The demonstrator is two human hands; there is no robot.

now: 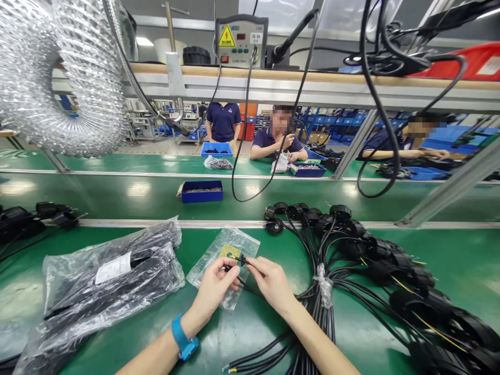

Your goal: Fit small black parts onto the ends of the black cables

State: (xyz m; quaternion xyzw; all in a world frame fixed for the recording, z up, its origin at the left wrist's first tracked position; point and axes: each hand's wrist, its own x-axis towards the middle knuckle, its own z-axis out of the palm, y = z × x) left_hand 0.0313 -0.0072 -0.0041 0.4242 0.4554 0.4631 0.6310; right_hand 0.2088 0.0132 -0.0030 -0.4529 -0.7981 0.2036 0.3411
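Over a clear plastic bag (230, 301) on the green bench, my two hands meet at a black cable (250, 289). My left hand (215, 285) is closed on the cable, thumb against fingers. Close beside it, my right hand (273, 284) pinches a small black fitting (242, 260) at the cable's end, where thin wires stick out. A yellow square piece (230, 251) lies in or on the bag just behind the fingertips. To the right spreads a bundle of black cables (322, 260), tied with clear plastic and ending in round black housings (385, 250).
A plastic bag of long black parts (117, 276) lies at left. A blue bin of small metal parts (202, 191) stands beyond the bench rail. Loose black cables (250, 130) hang from the shelf, with a silver duct (94, 78) at upper left. Co-workers (279, 135) are across the bench.
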